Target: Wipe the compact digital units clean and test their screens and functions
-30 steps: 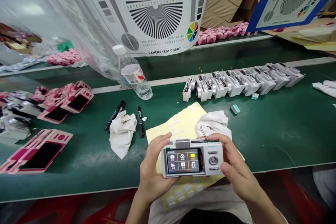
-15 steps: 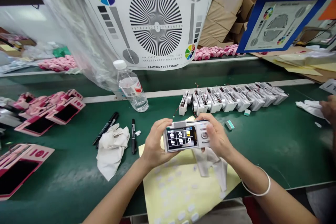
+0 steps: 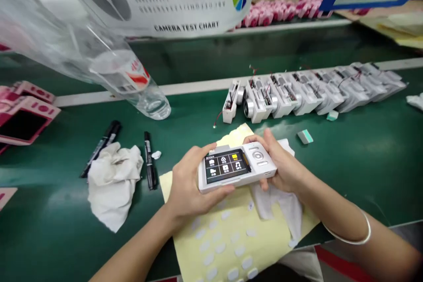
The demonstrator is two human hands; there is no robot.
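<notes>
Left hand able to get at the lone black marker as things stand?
Likely yes: the lone black marker lies near the left hand, only a small white scrap beside it. That hand holds the silver camera, so it should let go first.

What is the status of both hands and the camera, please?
Left hand and right hand both on white camera. Menu lit on screen. Nothing blocking the screen.

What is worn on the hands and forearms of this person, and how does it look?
The left hand shows no glove, sleeve or band. The right hand shows no glove or sleeve either, but a thin, whitish bangle circles its forearm.
</notes>
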